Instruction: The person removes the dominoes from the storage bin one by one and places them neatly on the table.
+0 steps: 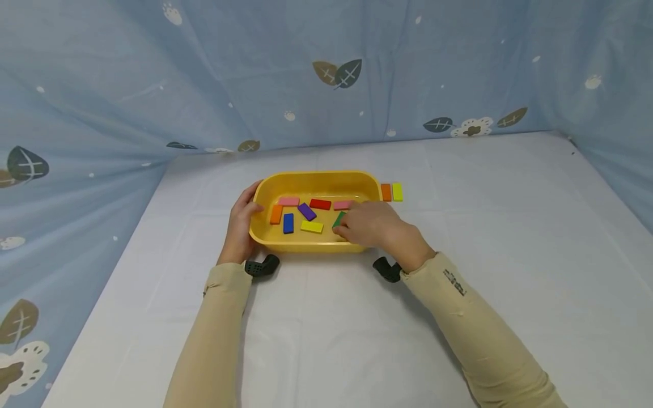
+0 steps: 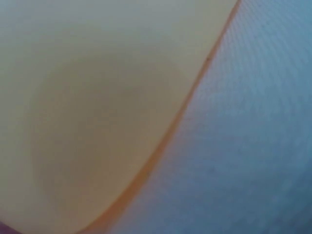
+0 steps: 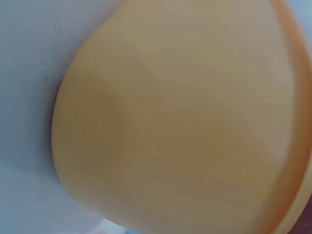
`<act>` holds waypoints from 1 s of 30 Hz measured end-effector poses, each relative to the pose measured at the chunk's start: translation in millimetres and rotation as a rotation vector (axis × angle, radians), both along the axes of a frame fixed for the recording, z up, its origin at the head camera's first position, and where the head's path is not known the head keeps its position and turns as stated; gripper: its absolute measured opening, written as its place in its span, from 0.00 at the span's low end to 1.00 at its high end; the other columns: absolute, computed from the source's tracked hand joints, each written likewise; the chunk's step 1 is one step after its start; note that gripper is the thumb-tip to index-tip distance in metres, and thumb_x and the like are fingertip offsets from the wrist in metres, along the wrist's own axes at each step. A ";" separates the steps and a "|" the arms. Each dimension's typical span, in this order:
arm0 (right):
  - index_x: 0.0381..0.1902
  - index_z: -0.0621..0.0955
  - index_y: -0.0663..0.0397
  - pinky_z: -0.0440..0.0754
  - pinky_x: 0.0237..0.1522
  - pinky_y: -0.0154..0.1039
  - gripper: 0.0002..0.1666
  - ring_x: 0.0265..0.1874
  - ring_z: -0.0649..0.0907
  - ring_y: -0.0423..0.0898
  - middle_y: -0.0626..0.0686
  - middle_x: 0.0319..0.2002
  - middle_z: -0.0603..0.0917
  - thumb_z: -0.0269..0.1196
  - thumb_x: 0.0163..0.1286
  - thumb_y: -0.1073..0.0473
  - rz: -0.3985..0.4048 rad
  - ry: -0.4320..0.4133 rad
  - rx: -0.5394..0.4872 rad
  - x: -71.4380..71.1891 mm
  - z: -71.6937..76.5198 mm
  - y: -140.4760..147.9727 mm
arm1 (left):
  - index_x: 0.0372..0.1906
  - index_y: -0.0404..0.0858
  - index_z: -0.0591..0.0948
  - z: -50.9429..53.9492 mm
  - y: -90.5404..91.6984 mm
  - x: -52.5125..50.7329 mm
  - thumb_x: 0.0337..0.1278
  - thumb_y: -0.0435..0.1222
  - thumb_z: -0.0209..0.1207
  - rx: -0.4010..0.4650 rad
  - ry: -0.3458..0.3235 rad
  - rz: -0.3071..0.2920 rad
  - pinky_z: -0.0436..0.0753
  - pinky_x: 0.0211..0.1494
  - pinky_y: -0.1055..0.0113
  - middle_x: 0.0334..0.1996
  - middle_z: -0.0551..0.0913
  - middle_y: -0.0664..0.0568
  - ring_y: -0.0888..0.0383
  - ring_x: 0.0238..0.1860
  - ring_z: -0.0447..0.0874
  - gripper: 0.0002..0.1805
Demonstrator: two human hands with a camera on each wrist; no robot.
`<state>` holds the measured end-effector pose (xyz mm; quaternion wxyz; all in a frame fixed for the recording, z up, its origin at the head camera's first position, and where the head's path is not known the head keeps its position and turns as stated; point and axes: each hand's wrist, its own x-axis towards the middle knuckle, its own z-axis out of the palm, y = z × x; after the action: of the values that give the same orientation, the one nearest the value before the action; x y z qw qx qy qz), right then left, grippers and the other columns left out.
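My left hand (image 1: 241,225) is gripping the tray (image 1: 306,247), my right hand (image 1: 373,222) pinching a green block (image 1: 339,218).
Two loose blocks (image 1: 397,192) are lying outside, right of centre.

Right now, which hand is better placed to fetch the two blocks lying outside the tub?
Probably the right hand: it is nearer the outer orange block and outer yellow block, beside the right end of the tub, though it is at the green block. The left hand grips the opposite end.

Left forearm (image 1: 211,334) extends from 7 o'clock, left hand (image 1: 240,226) gripping; right forearm (image 1: 471,323) from 5 o'clock, right hand (image 1: 372,224) pinching.
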<state>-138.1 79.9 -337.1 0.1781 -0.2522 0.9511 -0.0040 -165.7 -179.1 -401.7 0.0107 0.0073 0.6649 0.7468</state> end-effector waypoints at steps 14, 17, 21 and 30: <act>0.12 0.70 0.45 0.56 0.18 0.35 0.26 0.12 0.59 0.40 0.43 0.10 0.59 0.48 0.64 0.39 0.099 -0.172 -0.230 -4.7 -1.6 6.9 | 0.62 0.47 0.66 -0.9 -0.7 0.8 0.51 0.28 0.41 0.000 -0.003 0.000 0.64 0.62 0.63 0.61 0.64 0.57 0.55 0.59 0.63 0.29; 0.22 0.79 0.44 0.62 0.22 0.34 0.18 0.14 0.64 0.39 0.43 0.12 0.64 0.51 0.64 0.44 0.130 -0.246 -0.361 -8.6 0.0 10.1 | 0.62 0.47 0.66 -1.0 -0.8 0.5 0.51 0.28 0.41 -0.001 -0.005 0.003 0.64 0.62 0.63 0.60 0.64 0.57 0.56 0.59 0.63 0.29; 0.39 0.82 0.41 0.72 0.34 0.33 0.14 0.25 0.74 0.38 0.41 0.22 0.75 0.53 0.64 0.46 0.168 -0.316 -0.448 -12.4 1.1 13.2 | 0.62 0.48 0.66 -0.2 -0.3 0.9 0.51 0.28 0.41 -0.016 -0.021 0.010 0.64 0.61 0.64 0.60 0.64 0.58 0.56 0.58 0.63 0.29; 0.47 0.79 0.41 0.73 0.41 0.36 0.18 0.39 0.72 0.40 0.40 0.40 0.75 0.58 0.59 0.46 0.126 -0.364 -0.524 -15.1 1.4 17.0 | 0.62 0.47 0.66 3.4 1.3 1.2 0.52 0.27 0.40 -0.011 -0.021 0.002 0.62 0.62 0.63 0.61 0.63 0.57 0.55 0.59 0.62 0.29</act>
<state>-153.2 96.9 -335.7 0.2742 -0.3429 0.8528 -0.2828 -164.6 -177.8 -398.3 0.0172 -0.0014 0.6689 0.7432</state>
